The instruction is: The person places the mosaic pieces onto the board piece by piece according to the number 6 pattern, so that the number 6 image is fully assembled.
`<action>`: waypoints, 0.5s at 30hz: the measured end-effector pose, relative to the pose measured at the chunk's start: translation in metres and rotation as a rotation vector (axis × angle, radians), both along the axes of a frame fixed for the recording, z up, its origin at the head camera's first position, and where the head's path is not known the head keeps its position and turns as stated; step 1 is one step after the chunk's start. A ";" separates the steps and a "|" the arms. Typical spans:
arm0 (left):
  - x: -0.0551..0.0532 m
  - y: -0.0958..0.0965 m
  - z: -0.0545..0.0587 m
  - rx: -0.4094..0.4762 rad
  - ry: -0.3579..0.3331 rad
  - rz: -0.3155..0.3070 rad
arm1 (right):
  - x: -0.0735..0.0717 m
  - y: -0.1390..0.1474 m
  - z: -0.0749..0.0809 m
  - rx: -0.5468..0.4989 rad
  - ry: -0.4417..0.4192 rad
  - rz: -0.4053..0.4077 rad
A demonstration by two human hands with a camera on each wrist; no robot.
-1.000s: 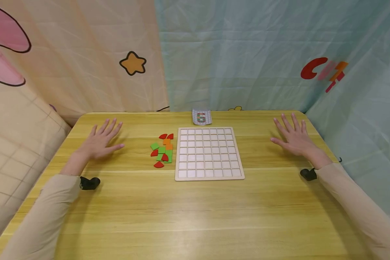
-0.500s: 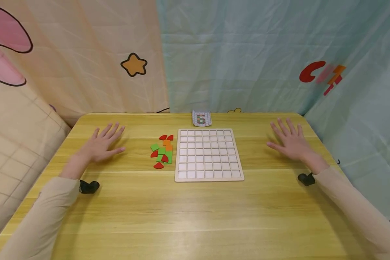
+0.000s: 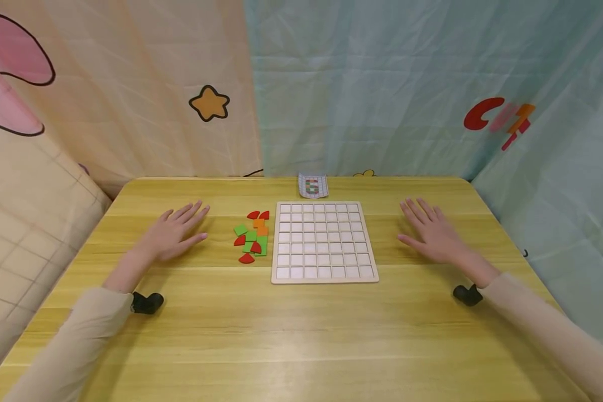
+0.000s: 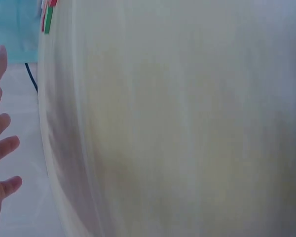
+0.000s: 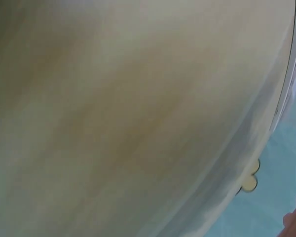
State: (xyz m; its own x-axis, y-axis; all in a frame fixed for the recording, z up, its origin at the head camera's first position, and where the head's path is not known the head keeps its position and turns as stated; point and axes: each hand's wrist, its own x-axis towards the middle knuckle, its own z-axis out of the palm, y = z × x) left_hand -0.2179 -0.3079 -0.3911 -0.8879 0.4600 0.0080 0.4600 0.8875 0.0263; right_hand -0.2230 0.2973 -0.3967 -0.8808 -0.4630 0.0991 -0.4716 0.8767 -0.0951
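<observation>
In the head view my left hand (image 3: 173, 233) hovers over the left of the table with fingers spread, holding nothing. Just to its right lies a loose cluster of flat pieces: green squares (image 3: 251, 236), orange squares (image 3: 259, 223) and red quarter-circle pieces (image 3: 247, 258), some overlapping. A pale wooden grid board (image 3: 324, 242) with bare square cells lies right of the pieces. My right hand (image 3: 434, 234) is to the right of the board, fingers extended and nothing in them. The left wrist view catches a green piece (image 4: 49, 19) at its top left corner.
A small curled paper card (image 3: 312, 186) with a coloured figure 6 on a grid lies behind the board, near the table's back edge. The wooden table (image 3: 321, 340) meets a hanging curtain (image 3: 382, 95) at the back. A black wrist camera (image 3: 148, 302) sits on the left wrist.
Both hands have moved inward, the left one rightward toward the pieces and the right one leftward toward the board. The pieces, board and card lie as before; the head view has shifted slightly.
</observation>
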 end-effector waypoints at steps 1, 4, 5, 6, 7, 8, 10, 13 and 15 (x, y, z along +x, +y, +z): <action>0.001 0.003 -0.001 0.014 0.006 -0.004 | 0.002 -0.003 -0.001 -0.003 -0.009 0.012; 0.005 0.014 -0.002 0.056 0.040 -0.020 | 0.006 -0.015 -0.004 -0.009 -0.039 0.046; 0.005 0.017 -0.002 0.074 0.051 -0.024 | 0.007 -0.018 -0.004 -0.009 -0.051 0.057; 0.006 0.021 -0.002 0.094 0.062 -0.028 | 0.009 -0.022 -0.005 -0.008 -0.058 0.071; 0.007 0.025 -0.002 0.114 0.074 -0.034 | 0.009 -0.025 -0.005 -0.003 -0.062 0.086; 0.008 0.029 -0.002 0.130 0.085 -0.039 | 0.010 -0.028 -0.006 0.000 -0.068 0.096; 0.010 0.037 -0.001 0.162 0.104 -0.052 | 0.012 -0.034 -0.006 0.007 -0.071 0.124; 0.012 0.050 0.000 0.200 0.133 -0.098 | 0.014 -0.040 -0.008 0.023 -0.063 0.169; 0.014 0.058 0.001 0.218 0.147 -0.131 | 0.015 -0.045 -0.009 0.028 -0.068 0.193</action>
State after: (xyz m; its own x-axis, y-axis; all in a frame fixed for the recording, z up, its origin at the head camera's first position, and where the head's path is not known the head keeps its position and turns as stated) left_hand -0.2040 -0.2501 -0.3906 -0.8031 0.5438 0.2436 0.5833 0.8010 0.1346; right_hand -0.2080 0.2527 -0.4055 -0.7794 -0.6259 0.0271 -0.6247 0.7732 -0.1095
